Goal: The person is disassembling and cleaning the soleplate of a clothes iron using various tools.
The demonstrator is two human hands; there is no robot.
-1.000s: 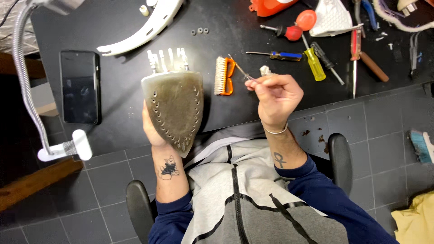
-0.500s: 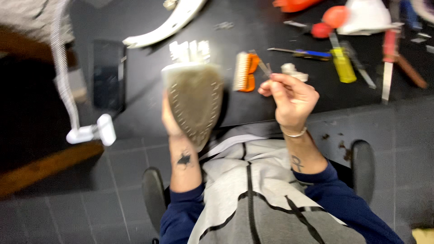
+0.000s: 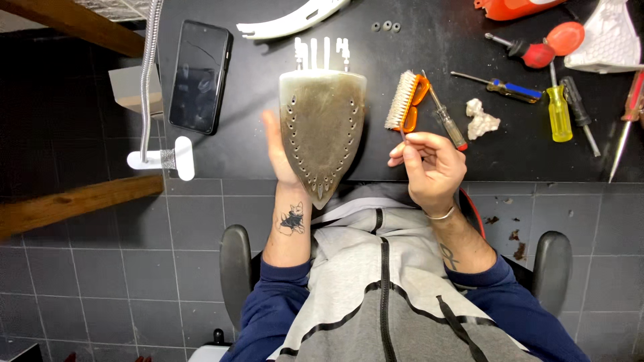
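Both hands are raised over the near edge of the black worktable [image 3: 469,40]. The left hand [image 3: 278,151] grips the iron soleplate [image 3: 322,131] from behind, so most of its fingers are hidden by the plate. The right hand [image 3: 429,164] is pinched shut on a thin tool, probably the screwdriver [image 3: 446,121], though the grip point is hard to make out. The soleplate's long axis runs away from the body, its pointed tip toward the person and white prongs at the far end. Just right of it lies an orange-handled brush [image 3: 404,102]; a dark phone [image 3: 200,75] sits to the left, more screwdrivers [image 3: 560,110] farther right. Nothing lies between the hands.
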